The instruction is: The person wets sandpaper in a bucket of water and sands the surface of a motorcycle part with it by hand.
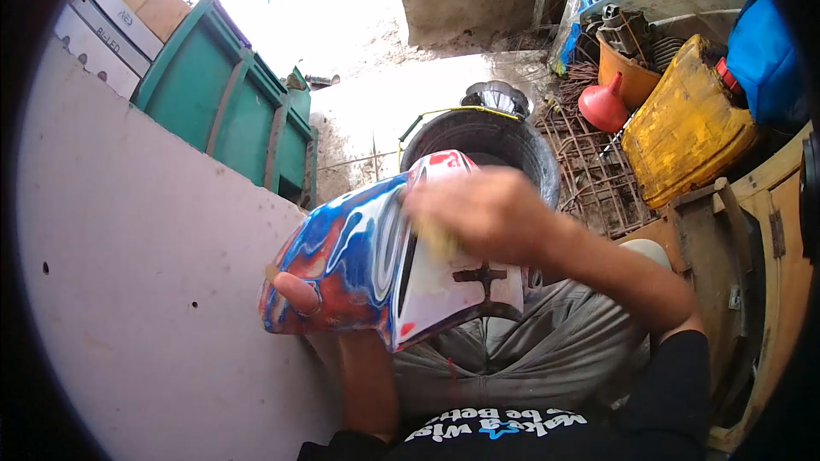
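Observation:
A curved plastic body panel (346, 243), like a motorcycle fairing, is tilted above my lap. Patches of blue, red and white paint swirl over its left part; its right part is pale, with a dark cross-shaped slot. My left hand (297, 293) grips its left edge from below, one digit showing over the surface and the other fingers hidden. Against the pale part, my right hand (478, 209) is closed around a yellowish pad (436, 241). Motion blurs this hand and the pad, so I cannot tell the pad's exact kind.
A black bucket (540, 149) stands just beyond the panel. On the left are a pale wall (162, 239) and a green cabinet (201, 77). A yellow jerrycan (692, 124), red funnel (603, 105) and rusty metal grid (589, 179) lie to the right.

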`<move>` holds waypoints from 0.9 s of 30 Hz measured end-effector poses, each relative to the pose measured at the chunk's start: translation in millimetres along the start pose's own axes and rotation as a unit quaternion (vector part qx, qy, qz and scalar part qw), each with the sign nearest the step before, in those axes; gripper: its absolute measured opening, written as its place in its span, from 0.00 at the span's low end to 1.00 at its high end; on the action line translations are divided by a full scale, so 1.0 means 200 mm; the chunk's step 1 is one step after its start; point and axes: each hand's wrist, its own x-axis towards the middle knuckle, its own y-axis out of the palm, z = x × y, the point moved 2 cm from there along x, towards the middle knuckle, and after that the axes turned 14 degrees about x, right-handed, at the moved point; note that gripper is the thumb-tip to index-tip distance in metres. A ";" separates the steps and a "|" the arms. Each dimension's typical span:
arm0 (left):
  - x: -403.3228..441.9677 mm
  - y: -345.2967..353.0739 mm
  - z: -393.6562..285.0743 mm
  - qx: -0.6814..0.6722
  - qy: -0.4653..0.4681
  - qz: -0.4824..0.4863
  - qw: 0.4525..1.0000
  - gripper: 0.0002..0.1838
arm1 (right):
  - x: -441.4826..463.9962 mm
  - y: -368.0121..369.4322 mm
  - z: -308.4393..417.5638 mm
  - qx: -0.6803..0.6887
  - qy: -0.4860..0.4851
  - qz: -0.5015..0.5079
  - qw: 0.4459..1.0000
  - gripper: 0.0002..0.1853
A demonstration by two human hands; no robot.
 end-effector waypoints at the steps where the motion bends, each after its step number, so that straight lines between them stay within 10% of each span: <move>1: -0.01 -0.03 0.01 0.052 0.017 -0.048 0.997 0.60 | 0.00 0.01 0.03 0.003 -0.025 -0.003 1.000 0.17; 5: 0.02 -0.03 -0.01 0.127 0.003 -0.042 0.991 0.58 | 0.02 0.00 0.34 0.049 -0.154 0.008 0.987 0.17; 8: -0.01 -0.03 0.00 0.049 0.012 -0.040 0.998 0.58 | -0.01 0.00 0.05 0.034 0.021 0.017 0.999 0.14; 10: -0.03 -0.17 -0.01 0.185 0.031 -0.115 0.976 0.60 | -0.03 0.02 0.13 0.023 -0.033 0.012 0.999 0.15; 14: -0.11 -0.48 -0.06 -0.009 -0.067 -0.143 0.987 0.59 | -0.01 0.07 0.25 0.024 -0.145 -0.035 0.988 0.15; 18: -0.02 -0.08 -0.03 0.238 0.049 -0.156 0.957 0.60 | 0.01 -0.06 0.04 -0.061 -0.064 -0.055 0.995 0.16; 21: -0.13 -0.37 -0.01 -0.147 -0.140 -0.097 0.974 0.60 | -0.01 0.04 0.30 0.036 -0.144 -0.005 0.989 0.15; 23: -0.15 -0.40 -0.02 -0.174 -0.159 -0.128 0.963 0.61 | -0.02 0.03 0.14 0.005 -0.079 -0.035 0.996 0.15; 25: -0.03 -0.14 -0.04 0.153 0.013 -0.209 0.966 0.62 | 0.01 -0.07 -0.02 -0.028 -0.024 -0.083 0.996 0.14; 27: -0.02 -0.24 -0.03 0.141 0.007 -0.046 0.989 0.59 | -0.02 0.04 0.15 -0.037 -0.075 -0.031 0.996 0.14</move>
